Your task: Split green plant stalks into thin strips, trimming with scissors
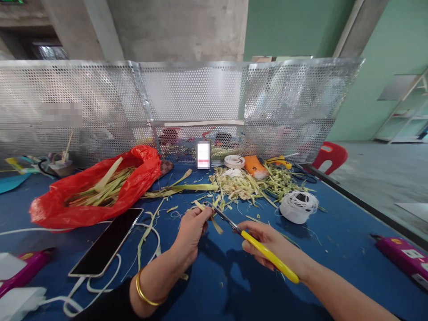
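Observation:
My left hand (192,232), with a gold bangle at the wrist, pinches a pale strip of dried leaf (199,205) between thumb and fingers. Wrapped in my right hand (270,245) are long-nosed pliers with yellow handles (267,254). Their dark, narrow jaws point up and left, reaching the left fingertips. Whether the jaws grip the strip is too small to tell. Just beyond the hands, a heap of green and cream plant scraps (240,189) lies on the blue table (207,294). A long leaf strip (187,189) stretches left from that heap.
A red plastic bag (133,191) of leaf strips stands left, near a cabled phone (109,243). White cord (297,207) sits right of the heap. Purple glue guns (404,258) lie at both sides. A perforated metal screen (197,89) closes the back, with a lit phone (203,155) before it.

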`<act>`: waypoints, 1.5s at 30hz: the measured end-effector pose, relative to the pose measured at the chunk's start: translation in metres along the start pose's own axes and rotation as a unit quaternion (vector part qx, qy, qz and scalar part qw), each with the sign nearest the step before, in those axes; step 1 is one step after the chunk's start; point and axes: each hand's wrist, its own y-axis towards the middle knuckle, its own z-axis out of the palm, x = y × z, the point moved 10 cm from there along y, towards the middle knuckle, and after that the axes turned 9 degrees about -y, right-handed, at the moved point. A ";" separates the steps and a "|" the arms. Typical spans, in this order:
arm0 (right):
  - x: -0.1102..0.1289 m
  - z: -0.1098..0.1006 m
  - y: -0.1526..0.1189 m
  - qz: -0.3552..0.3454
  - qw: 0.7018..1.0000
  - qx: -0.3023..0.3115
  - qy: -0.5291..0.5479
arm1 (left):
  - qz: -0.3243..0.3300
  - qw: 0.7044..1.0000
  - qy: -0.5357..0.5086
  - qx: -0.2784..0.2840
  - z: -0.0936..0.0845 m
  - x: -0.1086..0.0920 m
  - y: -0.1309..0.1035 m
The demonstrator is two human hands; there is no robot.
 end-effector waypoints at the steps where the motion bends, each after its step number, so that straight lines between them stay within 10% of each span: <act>1: -0.002 0.000 0.001 0.003 1.000 -0.002 0.006 | -0.002 1.000 -0.002 0.006 0.002 0.001 0.000; 37: 0.002 0.010 0.004 -0.072 0.993 -0.057 -0.072 | -0.031 0.999 -0.013 0.027 0.004 0.011 0.006; 45: -0.005 -0.010 0.002 -0.003 0.990 -0.118 0.077 | -0.054 0.997 -0.026 0.041 0.005 0.010 0.010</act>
